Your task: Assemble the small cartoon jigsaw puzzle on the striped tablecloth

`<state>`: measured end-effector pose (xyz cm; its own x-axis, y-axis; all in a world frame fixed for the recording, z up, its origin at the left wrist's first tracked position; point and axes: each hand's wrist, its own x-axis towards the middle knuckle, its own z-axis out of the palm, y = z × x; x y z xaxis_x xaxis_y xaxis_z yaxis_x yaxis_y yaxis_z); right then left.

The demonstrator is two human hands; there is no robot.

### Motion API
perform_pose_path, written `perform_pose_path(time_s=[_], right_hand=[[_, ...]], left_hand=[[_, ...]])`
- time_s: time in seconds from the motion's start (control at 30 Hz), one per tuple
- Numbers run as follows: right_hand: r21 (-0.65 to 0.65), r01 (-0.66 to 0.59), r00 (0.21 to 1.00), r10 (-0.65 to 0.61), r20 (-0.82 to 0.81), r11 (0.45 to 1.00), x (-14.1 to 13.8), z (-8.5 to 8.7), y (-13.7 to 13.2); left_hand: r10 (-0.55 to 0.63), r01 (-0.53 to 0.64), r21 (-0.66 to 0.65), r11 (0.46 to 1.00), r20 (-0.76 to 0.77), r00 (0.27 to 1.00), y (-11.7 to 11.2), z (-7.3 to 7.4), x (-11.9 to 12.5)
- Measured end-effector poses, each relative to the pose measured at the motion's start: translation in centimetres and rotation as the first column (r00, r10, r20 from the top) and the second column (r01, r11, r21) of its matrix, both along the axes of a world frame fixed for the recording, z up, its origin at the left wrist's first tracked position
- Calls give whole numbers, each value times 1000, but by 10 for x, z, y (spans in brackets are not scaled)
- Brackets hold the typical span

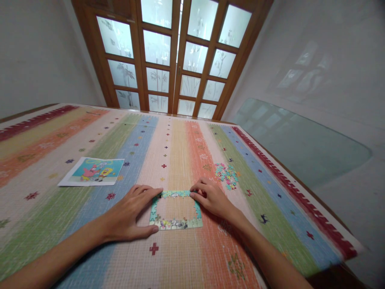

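A small jigsaw puzzle border (177,225) lies flat on the tablecloth, its pieces joined in a ring around a bare middle. Turquoise pieces run along its top and sides, and pale green ones with figures form the bottom. My left hand (128,214) is spread at its left side, fingertips at the upper left corner and thumb beside the lower left corner. At the upper right corner, my right hand (212,198) has thumb and forefinger drawn together on the border. Those fingers cover the corner, so any separate piece between them is hidden.
Loose puzzle pieces (227,176) lie heaped beyond my right hand. To the left rests a printed cartoon picture (96,171) on white paper. A striped tablecloth (156,261) covers the table; wooden glass-paned doors (175,72) stand behind it.
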<state>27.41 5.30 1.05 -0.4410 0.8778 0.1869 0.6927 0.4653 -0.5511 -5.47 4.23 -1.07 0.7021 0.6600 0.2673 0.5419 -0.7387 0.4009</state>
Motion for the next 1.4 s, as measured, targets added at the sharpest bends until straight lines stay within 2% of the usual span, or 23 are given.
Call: perform_pose_path(time_s=[0.23,0.4,0.53,0.67,0.8,0.97,1.23,1.4], right_hand=[[-29,-76,997,76,-19,997,11,13,3],[-21,-97,995,98,35,995,9,12,1],[-10,-94,994,94,63,996,9,12,1],[-52,-153,988,154,16,987,22,18,0],[-109,-201,977,208,50,973,38,20,-9],[-193,-115,990,127,54,975,43,12,-28],[-173,-92,995,98,25,981,40,4,-33],[-154,-108,993,113,23,982,39,4,-30]], left_hand=[[-13,13,2,1000,-16,1000,0,3,-2],[-10,10,14,1000,-7,1000,1,-4,-4],[-6,6,5,1000,-13,1000,1,-2,-4],[-7,7,12,1000,-19,1000,0,1,-4],[12,-12,32,999,-11,1000,0,-3,-7],[15,-15,38,999,-9,1000,1,-5,-8],[23,-25,-26,999,-44,999,-1,11,-2],[38,-39,-11,999,-31,999,2,4,-3]])
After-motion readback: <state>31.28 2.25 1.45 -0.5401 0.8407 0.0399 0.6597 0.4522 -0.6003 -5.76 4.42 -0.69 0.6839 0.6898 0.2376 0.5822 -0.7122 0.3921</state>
